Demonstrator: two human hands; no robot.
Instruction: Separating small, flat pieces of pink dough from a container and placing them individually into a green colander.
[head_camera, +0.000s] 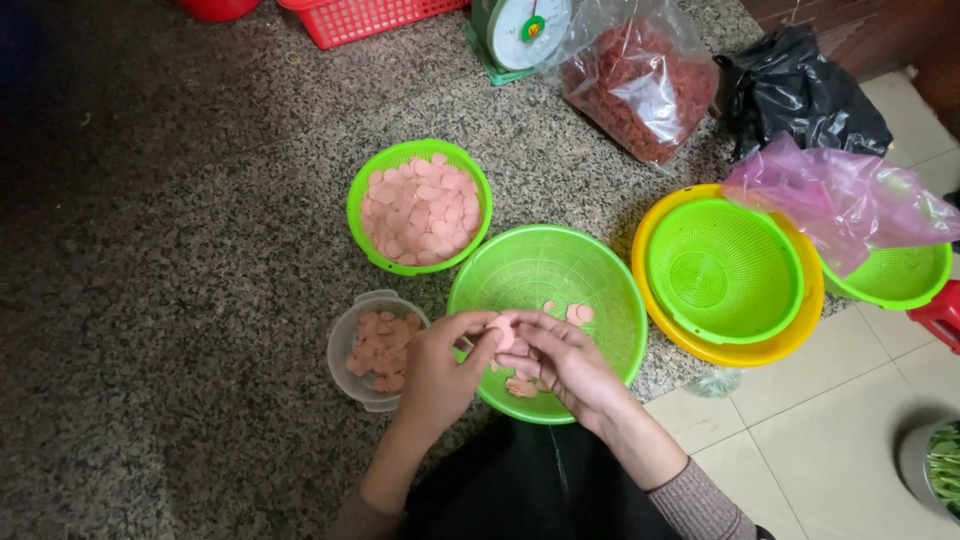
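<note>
A speckled granite slab (180, 230) covers most of the view. The large green colander (548, 318) at its near edge serves as the landmark. To the right of it sits a yellow basin (735, 350) with a second green colander (724, 268) nested inside, partly covered by a pink plastic bag (845, 200). Up and to the right of the landmark lies a clear bag of red dried bits (640, 85), with a black bag (800, 95) beside it. Just up-left of the landmark stands a smaller green basket (419, 207) filled with pink round slices. Just to its left is a clear plastic tub (377, 349) holding more pink slices. Over the landmark's near rim, the left hand (437, 375) and right hand (563, 362) meet, fingertips of both pinched together on one pink slice (503, 330). A few loose slices (574, 312) lie inside the landmark colander.
</note>
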